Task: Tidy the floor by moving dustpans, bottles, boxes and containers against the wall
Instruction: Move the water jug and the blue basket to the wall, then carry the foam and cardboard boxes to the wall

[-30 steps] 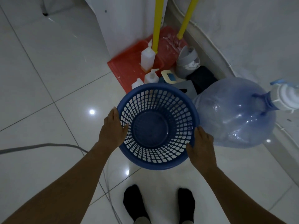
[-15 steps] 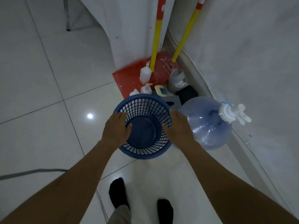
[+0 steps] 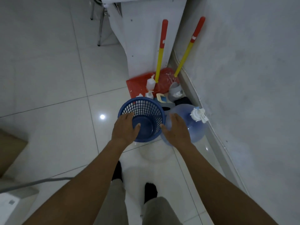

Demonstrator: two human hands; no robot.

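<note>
**Item:** blue perforated plastic basket [image 3: 146, 109], 1, empty, upright on the floor [image 3: 56, 95]. It stands just beside a large water jug [image 3: 196, 131] near the wall [image 3: 243, 78], in front of 2 red dustpans [image 3: 136, 83].

**Handling (judged):** light; stiff rim, slightly springy lattice sides; not fragile. Take hold at 2 opposite points of the rim.

**Hands:** left hand [image 3: 125, 129] and right hand [image 3: 176, 129] are apart, fingers straight, 1 at each side of the rim, clamped on nothing. Whether they touch the rim cannot be told.

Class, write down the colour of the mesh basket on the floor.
The basket is blue; the head view shows it best.
</note>
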